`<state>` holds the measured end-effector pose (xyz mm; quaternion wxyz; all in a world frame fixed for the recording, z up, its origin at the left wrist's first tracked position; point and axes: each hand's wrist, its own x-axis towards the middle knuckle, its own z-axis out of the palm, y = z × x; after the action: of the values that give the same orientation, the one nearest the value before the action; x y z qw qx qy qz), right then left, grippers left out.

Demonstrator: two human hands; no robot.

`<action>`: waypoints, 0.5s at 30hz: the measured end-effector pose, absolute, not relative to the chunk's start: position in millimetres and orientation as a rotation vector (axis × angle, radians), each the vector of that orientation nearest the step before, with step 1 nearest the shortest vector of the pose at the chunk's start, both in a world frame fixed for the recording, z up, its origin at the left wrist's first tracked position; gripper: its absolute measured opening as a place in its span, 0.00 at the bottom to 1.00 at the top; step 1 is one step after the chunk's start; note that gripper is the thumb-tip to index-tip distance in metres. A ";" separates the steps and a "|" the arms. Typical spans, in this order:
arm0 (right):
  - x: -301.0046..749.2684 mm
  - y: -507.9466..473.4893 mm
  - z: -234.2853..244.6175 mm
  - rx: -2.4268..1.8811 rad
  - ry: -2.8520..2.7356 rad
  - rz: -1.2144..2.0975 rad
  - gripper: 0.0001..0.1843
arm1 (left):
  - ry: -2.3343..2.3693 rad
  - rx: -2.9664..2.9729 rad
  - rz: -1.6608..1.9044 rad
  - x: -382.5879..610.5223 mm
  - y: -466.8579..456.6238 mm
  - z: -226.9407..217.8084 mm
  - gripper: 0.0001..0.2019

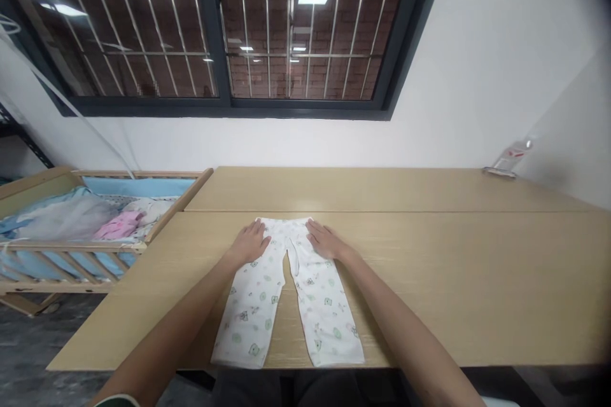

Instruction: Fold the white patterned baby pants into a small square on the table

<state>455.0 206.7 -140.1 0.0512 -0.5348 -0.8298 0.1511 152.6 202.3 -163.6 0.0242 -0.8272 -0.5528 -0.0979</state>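
A big window (229,32) with bars fills the white wall. Below it stands a long wooden table (429,280), with a baby crib (71,229) beside it. Little printed baby pants (286,292) lie flat on the table. The left hand (249,243) and right hand (324,240) press open and flat on the waist.

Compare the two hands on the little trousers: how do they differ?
The left hand lies on the left side of the trousers' waist, the right hand on the right side. The left hand's fingers angle up and rightward, the right hand's up and leftward. Both rest flat, palms down, gripping nothing.
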 end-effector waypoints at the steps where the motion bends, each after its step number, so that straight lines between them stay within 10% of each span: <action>1: 455.5 210.7 -139.9 -1.625 -2.520 0.470 0.36 | -1.715 -2.563 -0.300 153.2 205.3 -161.4 0.30; 15: 461.2 257.6 -145.9 -1.480 -1.437 0.816 0.22 | -1.750 -2.532 -0.336 236.5 118.5 -97.4 0.28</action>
<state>461.2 257.6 -145.9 0.4455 -0.5973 -0.5798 0.3295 236.5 118.5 -97.4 0.0226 -0.8176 -0.5651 -0.1084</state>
